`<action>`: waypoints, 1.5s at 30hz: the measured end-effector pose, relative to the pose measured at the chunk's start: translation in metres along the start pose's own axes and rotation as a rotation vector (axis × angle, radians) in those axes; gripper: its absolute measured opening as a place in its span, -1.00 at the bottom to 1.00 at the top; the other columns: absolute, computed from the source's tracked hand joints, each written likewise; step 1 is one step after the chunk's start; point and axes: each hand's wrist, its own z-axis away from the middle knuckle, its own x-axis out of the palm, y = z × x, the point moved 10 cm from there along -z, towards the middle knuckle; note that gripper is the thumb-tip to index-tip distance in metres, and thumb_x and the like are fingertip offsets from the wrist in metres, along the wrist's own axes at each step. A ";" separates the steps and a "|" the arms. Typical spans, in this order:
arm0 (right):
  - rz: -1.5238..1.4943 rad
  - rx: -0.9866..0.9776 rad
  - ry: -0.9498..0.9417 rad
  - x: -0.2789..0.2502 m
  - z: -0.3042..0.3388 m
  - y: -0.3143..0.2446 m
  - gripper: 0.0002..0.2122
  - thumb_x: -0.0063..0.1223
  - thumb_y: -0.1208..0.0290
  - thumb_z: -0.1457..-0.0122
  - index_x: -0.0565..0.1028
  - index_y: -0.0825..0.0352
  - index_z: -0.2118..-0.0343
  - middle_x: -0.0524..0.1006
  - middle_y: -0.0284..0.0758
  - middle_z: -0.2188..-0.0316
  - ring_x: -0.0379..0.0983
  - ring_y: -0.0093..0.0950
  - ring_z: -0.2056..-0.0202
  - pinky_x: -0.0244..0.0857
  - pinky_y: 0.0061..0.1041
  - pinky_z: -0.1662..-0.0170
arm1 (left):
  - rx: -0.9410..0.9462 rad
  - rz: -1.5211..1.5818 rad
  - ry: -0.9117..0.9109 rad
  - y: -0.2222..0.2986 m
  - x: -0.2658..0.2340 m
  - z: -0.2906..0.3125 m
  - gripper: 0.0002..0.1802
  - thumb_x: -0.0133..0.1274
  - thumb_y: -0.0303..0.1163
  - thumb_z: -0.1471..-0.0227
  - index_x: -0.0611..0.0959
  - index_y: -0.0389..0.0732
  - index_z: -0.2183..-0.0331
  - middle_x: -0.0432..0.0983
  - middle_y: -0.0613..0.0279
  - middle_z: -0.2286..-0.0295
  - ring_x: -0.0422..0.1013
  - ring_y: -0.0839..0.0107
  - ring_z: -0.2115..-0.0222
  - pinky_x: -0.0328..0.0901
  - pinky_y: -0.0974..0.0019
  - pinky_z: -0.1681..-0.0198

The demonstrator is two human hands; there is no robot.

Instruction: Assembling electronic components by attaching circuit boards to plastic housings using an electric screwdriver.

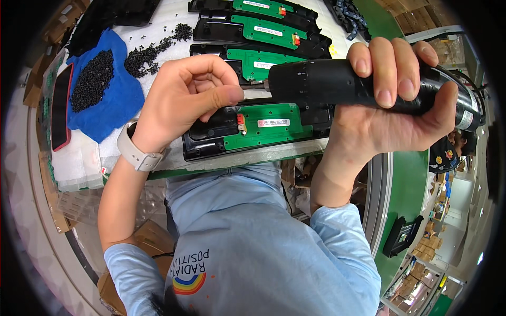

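Note:
My right hand is wrapped round a black electric screwdriver, held level with its bit pointing left. At the bit's tip, my left hand pinches thumb and forefinger together; whatever sits between them is hidden or too small to name. Below the bit lies a black plastic panel carrying a green circuit board with a white label and a red-and-white connector. Several like panels with green boards lie in a row beyond it, the nearest partly covered by the screwdriver.
Small black screws are heaped on a blue cloth, with more screws loose on the white mat. At the left edge lies a red-rimmed dark phone. Black parts lie far right; a black frame rests on the green surface.

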 end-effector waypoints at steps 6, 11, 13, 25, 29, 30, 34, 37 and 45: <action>-0.018 0.023 0.011 0.001 0.002 0.004 -0.67 0.02 0.18 -0.08 0.42 0.35 0.22 0.36 -0.44 0.58 0.25 -0.54 0.59 0.11 -0.41 0.29 | -0.037 -0.041 -0.105 -0.002 0.008 0.003 -0.81 0.11 -0.48 -0.02 0.58 -0.34 0.28 0.51 0.27 0.51 0.23 0.70 0.66 0.10 0.65 0.61; 0.084 0.073 -0.184 0.023 0.013 0.014 -0.65 0.02 0.12 -0.12 0.34 0.25 0.15 0.34 -0.48 0.60 0.26 -0.60 0.60 0.16 -0.45 0.32 | 0.042 0.079 0.059 0.003 -0.009 -0.003 -0.77 0.07 -0.35 -0.09 0.56 -0.29 0.24 0.56 0.28 0.37 0.30 0.70 0.50 0.19 0.58 0.43; 0.229 0.134 -0.285 0.037 0.025 0.017 -0.64 0.07 0.11 -0.10 0.28 0.20 0.18 0.33 -0.52 0.62 0.28 -0.64 0.64 0.21 -0.51 0.40 | 0.035 0.233 0.205 -0.003 -0.027 -0.005 -0.76 0.07 -0.30 -0.09 0.56 -0.26 0.27 0.56 0.28 0.34 0.28 0.68 0.46 0.17 0.57 0.38; 0.291 0.274 -0.379 0.057 0.045 0.033 -0.54 0.31 0.15 0.00 0.22 0.20 0.24 0.41 -0.49 0.63 0.33 -0.61 0.71 0.22 -0.57 0.58 | 0.122 0.251 0.058 -0.002 -0.013 -0.002 -0.78 -0.09 -0.51 -0.11 0.42 -0.31 0.16 0.32 -0.17 -0.02 0.35 0.25 -0.03 0.25 0.40 -0.06; 0.337 0.238 -0.381 0.060 0.047 0.031 -0.55 0.33 0.18 0.03 0.25 0.22 0.26 0.42 -0.47 0.63 0.35 -0.57 0.71 0.25 -0.55 0.58 | -0.014 0.277 0.097 -0.005 -0.006 0.000 -0.79 -0.16 -0.45 -0.19 0.44 -0.33 0.16 0.42 -0.10 0.06 0.50 0.42 0.27 0.37 0.52 0.22; 0.357 0.227 -0.413 0.064 0.047 0.031 -0.56 0.34 0.19 0.03 0.26 0.22 0.27 0.42 -0.46 0.63 0.36 -0.56 0.70 0.25 -0.55 0.58 | -0.013 0.278 0.101 -0.007 -0.011 0.000 -0.79 -0.16 -0.45 -0.19 0.44 -0.33 0.16 0.42 -0.10 0.06 0.50 0.42 0.27 0.37 0.52 0.22; 0.374 0.220 -0.420 0.069 0.048 0.031 -0.57 0.35 0.22 0.05 0.29 0.25 0.29 0.43 -0.43 0.64 0.37 -0.54 0.70 0.24 -0.54 0.61 | -0.061 0.248 0.022 -0.016 -0.011 -0.004 -0.77 -0.19 -0.42 -0.22 0.47 -0.34 0.19 0.49 0.00 0.15 0.27 0.62 0.58 0.26 0.60 0.44; 0.370 0.219 -0.424 0.070 0.047 0.031 -0.59 0.36 0.25 0.06 0.31 0.26 0.31 0.43 -0.43 0.64 0.36 -0.53 0.70 0.22 -0.55 0.64 | -0.077 0.325 0.053 -0.022 -0.013 -0.006 -0.78 -0.19 -0.46 -0.19 0.48 -0.35 0.19 0.50 0.00 0.16 0.26 0.63 0.55 0.25 0.59 0.39; 0.392 0.229 -0.431 0.075 0.048 0.043 -0.69 0.32 0.39 0.10 0.34 0.29 0.41 0.42 -0.41 0.65 0.34 -0.50 0.72 0.18 -0.54 0.69 | -0.083 0.389 0.104 -0.020 -0.013 -0.002 -0.75 -0.15 -0.54 -0.14 0.44 -0.38 0.12 0.45 -0.06 0.10 0.47 0.42 0.22 0.36 0.50 0.13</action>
